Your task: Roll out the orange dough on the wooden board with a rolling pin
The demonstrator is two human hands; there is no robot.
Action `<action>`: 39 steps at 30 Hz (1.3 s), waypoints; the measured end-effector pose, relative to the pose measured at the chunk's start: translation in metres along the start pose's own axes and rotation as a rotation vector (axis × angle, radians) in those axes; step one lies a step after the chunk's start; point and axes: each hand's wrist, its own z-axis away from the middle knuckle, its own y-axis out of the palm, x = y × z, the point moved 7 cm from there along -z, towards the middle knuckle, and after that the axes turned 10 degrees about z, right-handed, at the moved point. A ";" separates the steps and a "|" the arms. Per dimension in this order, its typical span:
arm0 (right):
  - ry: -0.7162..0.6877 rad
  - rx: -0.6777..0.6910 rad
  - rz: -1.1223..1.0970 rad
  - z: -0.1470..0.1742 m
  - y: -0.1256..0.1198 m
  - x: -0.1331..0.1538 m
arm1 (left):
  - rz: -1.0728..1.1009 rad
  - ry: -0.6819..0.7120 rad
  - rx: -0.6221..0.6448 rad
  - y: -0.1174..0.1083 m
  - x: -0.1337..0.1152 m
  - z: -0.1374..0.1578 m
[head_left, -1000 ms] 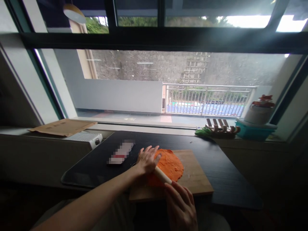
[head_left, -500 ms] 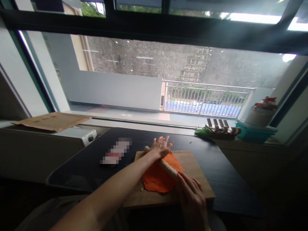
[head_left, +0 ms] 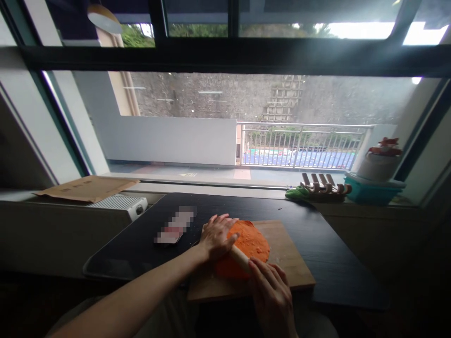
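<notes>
A flattened round of orange dough [head_left: 252,239] lies on a wooden board [head_left: 296,272]. A pale rolling pin [head_left: 240,258] rests slantwise across the dough. My left hand [head_left: 216,237] lies flat over the pin's far end, fingers stretched out and thumb apart, covering most of that end. At the near end, my right hand [head_left: 271,286] has its fingers bent over the pin. The dough's lower left part is partly behind my left hand and the pin.
The board sits at the front edge of a black table [head_left: 331,253]. Left of it lies a blurred-out phone-like object [head_left: 176,227]. Along the window sill are a brown paper sheet [head_left: 88,188], a white heater [head_left: 121,206], a green cloth [head_left: 296,192], hangers [head_left: 324,185] and a teal box [head_left: 373,190].
Both hands and the rolling pin have moved left and toward me over the dough, uncovering more of its far right side. The camera view has tilted up slightly.
</notes>
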 end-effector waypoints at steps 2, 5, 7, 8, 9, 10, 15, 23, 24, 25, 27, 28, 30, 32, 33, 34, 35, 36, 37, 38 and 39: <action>-0.002 0.017 0.069 -0.004 0.000 -0.014 | 0.017 -0.031 0.003 0.008 -0.005 -0.025; 0.022 0.061 0.155 -0.010 -0.001 -0.037 | 0.036 -0.133 -0.026 0.017 -0.008 -0.066; 0.049 0.093 0.186 -0.013 0.000 -0.048 | 0.045 -0.158 -0.024 0.022 -0.009 -0.086; 0.058 0.104 0.195 -0.013 -0.001 -0.050 | 0.048 -0.162 -0.019 0.024 -0.009 -0.091; 0.054 0.104 0.198 -0.013 -0.001 -0.051 | 0.049 -0.165 -0.014 0.025 -0.009 -0.094; 0.035 0.092 0.196 -0.012 -0.002 -0.048 | 0.048 -0.166 -0.010 0.025 -0.008 -0.093; -0.041 0.032 0.143 -0.005 -0.006 -0.022 | 0.020 -0.142 0.007 0.014 -0.001 -0.049; -0.093 0.017 0.068 -0.003 -0.004 0.003 | 0.005 -0.037 0.023 0.001 0.005 0.007; -0.086 0.024 0.078 -0.004 -0.003 -0.001 | -0.003 -0.030 0.011 0.002 0.004 0.001; -0.074 0.033 0.091 -0.005 -0.001 -0.007 | -0.006 -0.026 0.003 0.005 0.001 -0.008; -0.026 0.059 0.123 -0.008 0.001 -0.023 | 0.007 -0.043 0.011 0.012 -0.004 -0.034; -0.001 0.081 0.139 -0.009 0.003 -0.032 | 0.026 -0.060 0.033 0.018 -0.006 -0.049; 0.052 0.130 0.169 -0.012 0.004 -0.048 | 0.057 -0.129 0.061 0.026 -0.007 -0.077; 0.078 0.160 0.193 -0.014 0.004 -0.057 | 0.072 -0.156 0.073 0.031 -0.009 -0.097; 0.075 0.163 0.199 -0.015 0.003 -0.058 | 0.075 -0.161 0.077 0.032 -0.009 -0.102; 0.069 0.153 0.202 -0.015 0.001 -0.058 | 0.075 -0.162 0.077 0.033 -0.010 -0.105; 0.068 0.141 0.201 -0.015 -0.001 -0.056 | 0.072 -0.163 0.079 0.033 -0.009 -0.103; 0.065 0.130 0.195 -0.014 -0.002 -0.053 | 0.066 -0.165 0.080 0.032 -0.008 -0.099; 0.065 0.116 0.187 -0.013 -0.004 -0.049 | 0.059 -0.167 0.084 0.030 -0.007 -0.091; 0.054 0.101 0.176 -0.012 -0.005 -0.044 | 0.049 -0.163 0.088 0.028 -0.005 -0.081; 0.036 0.085 0.163 -0.011 -0.007 -0.037 | 0.038 -0.156 0.090 0.025 -0.003 -0.070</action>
